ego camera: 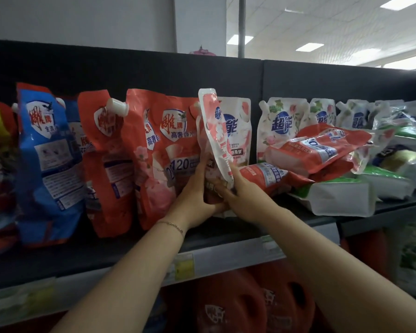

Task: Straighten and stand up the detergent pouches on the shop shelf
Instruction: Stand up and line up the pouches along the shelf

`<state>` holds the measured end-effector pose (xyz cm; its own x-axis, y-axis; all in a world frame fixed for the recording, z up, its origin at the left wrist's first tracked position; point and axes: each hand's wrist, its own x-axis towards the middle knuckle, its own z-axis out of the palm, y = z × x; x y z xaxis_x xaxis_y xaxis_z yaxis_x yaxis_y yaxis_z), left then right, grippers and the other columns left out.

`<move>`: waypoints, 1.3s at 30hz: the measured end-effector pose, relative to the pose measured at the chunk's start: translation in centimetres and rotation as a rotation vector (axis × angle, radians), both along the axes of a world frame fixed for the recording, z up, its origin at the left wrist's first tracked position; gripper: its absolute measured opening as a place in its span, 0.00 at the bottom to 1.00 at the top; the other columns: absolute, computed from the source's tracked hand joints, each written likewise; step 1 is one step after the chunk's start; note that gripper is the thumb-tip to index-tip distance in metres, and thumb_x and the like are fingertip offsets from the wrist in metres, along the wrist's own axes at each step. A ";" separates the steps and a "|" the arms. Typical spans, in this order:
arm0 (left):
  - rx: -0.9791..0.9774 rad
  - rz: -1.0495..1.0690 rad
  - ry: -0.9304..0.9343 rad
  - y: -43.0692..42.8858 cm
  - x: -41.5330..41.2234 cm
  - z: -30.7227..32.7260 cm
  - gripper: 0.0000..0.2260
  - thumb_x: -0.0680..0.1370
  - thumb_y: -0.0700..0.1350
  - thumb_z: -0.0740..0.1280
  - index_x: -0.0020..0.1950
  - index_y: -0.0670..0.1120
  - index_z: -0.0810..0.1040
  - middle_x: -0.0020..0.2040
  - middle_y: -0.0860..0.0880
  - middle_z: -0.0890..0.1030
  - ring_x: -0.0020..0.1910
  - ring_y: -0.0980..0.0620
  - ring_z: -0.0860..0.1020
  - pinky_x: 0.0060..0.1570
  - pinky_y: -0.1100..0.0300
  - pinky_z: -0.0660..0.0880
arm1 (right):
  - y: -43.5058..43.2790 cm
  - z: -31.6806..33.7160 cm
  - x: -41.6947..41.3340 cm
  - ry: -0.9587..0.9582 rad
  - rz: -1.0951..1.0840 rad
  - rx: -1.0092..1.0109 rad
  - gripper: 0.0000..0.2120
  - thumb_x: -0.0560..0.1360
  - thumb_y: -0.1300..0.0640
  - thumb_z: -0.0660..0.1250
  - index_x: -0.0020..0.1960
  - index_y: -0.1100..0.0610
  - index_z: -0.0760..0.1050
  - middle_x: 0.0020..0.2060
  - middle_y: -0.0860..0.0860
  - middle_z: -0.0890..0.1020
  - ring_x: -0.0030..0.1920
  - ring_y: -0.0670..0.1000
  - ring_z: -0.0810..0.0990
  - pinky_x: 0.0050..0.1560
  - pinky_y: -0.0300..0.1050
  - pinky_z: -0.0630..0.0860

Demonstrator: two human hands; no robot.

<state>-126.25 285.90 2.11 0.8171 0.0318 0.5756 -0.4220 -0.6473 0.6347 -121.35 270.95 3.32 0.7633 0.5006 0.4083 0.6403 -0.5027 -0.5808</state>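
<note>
Pink-and-white pouch (214, 131) held upright on the shelf (130, 246), both hands gripping.
Just right of the red pouches (159, 152), the left hand (197, 195) cups its lower edge, fingers curled underneath (thin bracelet (175, 225) at the wrist); the right hand (240, 191) clasps its lower right side.

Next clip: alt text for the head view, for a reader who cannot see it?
The left hand and right hand grip the lower part of a slim pink-and-white plastic detergent pouch, holding it upright at a dark shop shelf. Left of it stand red spouted pouches and a blue pouch; right of it, other red pouches lie flat in a pile.
</note>
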 end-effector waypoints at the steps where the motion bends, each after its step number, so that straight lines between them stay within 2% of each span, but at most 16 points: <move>1: 0.001 -0.001 0.001 0.0 0.0 0.0 0.54 0.64 0.53 0.79 0.75 0.68 0.41 0.77 0.55 0.60 0.76 0.54 0.60 0.72 0.46 0.63 | 0.0 -0.3 -0.1 -0.011 -0.008 0.007 0.35 0.79 0.36 0.54 0.78 0.42 0.40 0.75 0.53 0.65 0.70 0.57 0.71 0.67 0.56 0.71; 9: 0.021 0.002 -0.022 -0.1 0.3 0.2 0.52 0.65 0.51 0.78 0.76 0.67 0.45 0.76 0.56 0.62 0.75 0.57 0.61 0.73 0.48 0.63 | 0.0 -1.5 -0.4 -0.161 -0.073 0.082 0.31 0.81 0.39 0.53 0.79 0.45 0.46 0.74 0.51 0.67 0.66 0.56 0.74 0.61 0.54 0.74; 14: 0.034 0.033 -0.026 -0.1 0.3 0.2 0.50 0.66 0.48 0.78 0.75 0.65 0.46 0.74 0.56 0.65 0.72 0.59 0.64 0.72 0.55 0.64 | 0.2 -1.5 -0.2 -0.207 -0.061 0.079 0.30 0.81 0.42 0.54 0.79 0.47 0.47 0.74 0.52 0.67 0.65 0.57 0.74 0.58 0.54 0.75; 18: 0.059 0.063 -0.008 -0.4 0.2 0.3 0.50 0.68 0.46 0.78 0.73 0.69 0.44 0.71 0.63 0.64 0.71 0.63 0.63 0.68 0.64 0.63 | -0.1 -1.4 -0.1 -0.200 -0.028 0.099 0.31 0.81 0.43 0.57 0.79 0.48 0.48 0.72 0.51 0.69 0.65 0.54 0.73 0.57 0.50 0.74; 22: 0.076 0.110 0.021 -0.5 0.0 0.4 0.51 0.66 0.53 0.77 0.75 0.66 0.44 0.74 0.60 0.64 0.72 0.61 0.64 0.70 0.60 0.63 | -0.5 -1.2 0.1 -0.130 0.026 0.143 0.33 0.80 0.43 0.59 0.79 0.46 0.49 0.71 0.49 0.70 0.66 0.52 0.72 0.61 0.50 0.74; 24: 0.097 0.138 0.032 -0.6 -0.1 0.5 0.50 0.65 0.55 0.77 0.73 0.69 0.43 0.74 0.60 0.64 0.72 0.62 0.63 0.72 0.58 0.63 | -0.7 -1.3 0.2 -0.114 0.052 0.164 0.33 0.79 0.42 0.60 0.79 0.46 0.49 0.71 0.48 0.69 0.67 0.51 0.71 0.62 0.52 0.74; 27: 0.126 0.187 0.044 -0.9 -0.3 0.6 0.49 0.64 0.57 0.75 0.65 0.79 0.40 0.74 0.60 0.63 0.73 0.62 0.62 0.71 0.60 0.62 | -0.6 -1.3 0.4 -0.119 0.079 0.193 0.34 0.78 0.43 0.61 0.79 0.46 0.50 0.70 0.47 0.70 0.65 0.51 0.72 0.61 0.53 0.75; 29: 0.137 0.212 0.045 -1.1 -0.4 0.7 0.48 0.64 0.57 0.75 0.63 0.82 0.40 0.72 0.64 0.63 0.71 0.67 0.62 0.69 0.66 0.61 | -0.6 -1.5 0.5 -0.114 0.089 0.207 0.34 0.78 0.42 0.61 0.79 0.46 0.50 0.70 0.47 0.70 0.65 0.50 0.72 0.61 0.53 0.75; 31: 0.148 0.230 0.018 -1.0 -0.5 0.6 0.50 0.66 0.50 0.77 0.61 0.84 0.41 0.68 0.72 0.61 0.67 0.76 0.60 0.63 0.76 0.60 | -0.5 -1.6 0.5 -0.112 0.102 0.215 0.34 0.77 0.40 0.61 0.79 0.46 0.50 0.71 0.47 0.69 0.66 0.51 0.72 0.61 0.54 0.75; 33: 0.168 0.230 -0.007 -0.8 -0.6 0.5 0.51 0.69 0.44 0.77 0.59 0.85 0.41 0.64 0.76 0.59 0.63 0.82 0.58 0.58 0.82 0.59 | -0.4 -1.8 0.5 -0.106 0.113 0.233 0.34 0.77 0.38 0.60 0.78 0.46 0.51 0.70 0.47 0.70 0.65 0.51 0.72 0.60 0.55 0.74; 35: 0.174 0.222 0.001 -0.7 -0.6 0.3 0.51 0.69 0.43 0.77 0.62 0.83 0.42 0.63 0.79 0.60 0.62 0.83 0.59 0.57 0.83 0.59 | -0.3 -1.7 0.5 -0.093 0.119 0.238 0.34 0.77 0.39 0.60 0.78 0.46 0.52 0.71 0.48 0.69 0.66 0.52 0.71 0.61 0.55 0.74; 37: 0.157 0.216 0.011 -0.7 -0.6 0.2 0.50 0.69 0.43 0.77 0.67 0.76 0.44 0.62 0.82 0.62 0.63 0.81 0.60 0.59 0.82 0.60 | -0.2 -1.6 0.3 -0.083 0.118 0.225 0.34 0.77 0.41 0.61 0.78 0.47 0.51 0.71 0.48 0.68 0.67 0.51 0.70 0.64 0.55 0.72; 39: 0.151 0.219 0.016 -0.8 -0.8 0.2 0.49 0.69 0.42 0.77 0.69 0.73 0.45 0.62 0.83 0.62 0.65 0.79 0.61 0.60 0.80 0.60 | -0.2 -1.5 0.3 -0.082 0.109 0.211 0.34 0.77 0.43 0.62 0.79 0.47 0.51 0.72 0.48 0.67 0.68 0.51 0.69 0.66 0.55 0.70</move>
